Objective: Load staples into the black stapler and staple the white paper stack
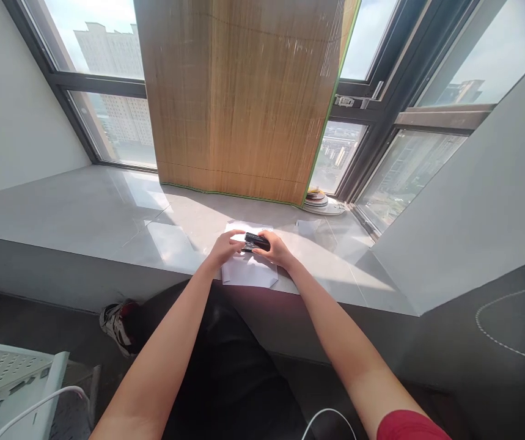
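A black stapler (257,241) is held over white paper sheets (249,272) on the window sill. My right hand (274,248) wraps round its right end, the fingers closed on it. At its left end, my left hand (226,247) has thumb and fingers closed in on the stapler's front, where a bit of bright metal shows. The paper lies beneath both hands and reaches the sill's front edge. Exactly what the left fingertips pinch is too small to make out fully.
A bamboo blind (248,110) hangs in front of the window down to the sill (106,214). Stacked plates (324,205) stand at its right corner. A white perforated chair or rack (14,379) is at lower left, and a white cable (329,415) loops at the bottom.
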`<control>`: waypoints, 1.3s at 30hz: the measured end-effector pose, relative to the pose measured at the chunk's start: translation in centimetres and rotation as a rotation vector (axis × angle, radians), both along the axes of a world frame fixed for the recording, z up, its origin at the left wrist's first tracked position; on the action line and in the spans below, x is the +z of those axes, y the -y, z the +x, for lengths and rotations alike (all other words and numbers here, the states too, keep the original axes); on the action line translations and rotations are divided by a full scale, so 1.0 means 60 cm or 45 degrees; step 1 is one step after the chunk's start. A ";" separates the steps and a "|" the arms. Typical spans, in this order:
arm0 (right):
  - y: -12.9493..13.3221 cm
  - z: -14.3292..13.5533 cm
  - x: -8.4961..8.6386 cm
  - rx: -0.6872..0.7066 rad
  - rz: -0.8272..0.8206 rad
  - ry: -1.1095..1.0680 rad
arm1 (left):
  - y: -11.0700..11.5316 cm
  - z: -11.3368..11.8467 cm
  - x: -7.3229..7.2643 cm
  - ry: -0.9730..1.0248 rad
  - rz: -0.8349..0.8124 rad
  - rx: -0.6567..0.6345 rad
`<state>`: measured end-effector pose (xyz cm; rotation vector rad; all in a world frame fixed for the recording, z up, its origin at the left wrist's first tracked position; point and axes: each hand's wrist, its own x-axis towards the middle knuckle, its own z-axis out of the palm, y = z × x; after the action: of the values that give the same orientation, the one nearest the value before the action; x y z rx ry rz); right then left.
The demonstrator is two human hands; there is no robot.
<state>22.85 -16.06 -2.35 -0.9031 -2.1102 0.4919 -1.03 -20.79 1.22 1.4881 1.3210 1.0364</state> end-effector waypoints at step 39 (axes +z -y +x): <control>0.030 0.011 0.009 -0.139 -0.027 0.137 | -0.023 0.001 -0.023 -0.946 0.163 0.462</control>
<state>23.54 -17.83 -1.82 -1.0719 -2.1421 0.4186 -1.00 -19.42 -0.19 1.8668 2.1368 0.8130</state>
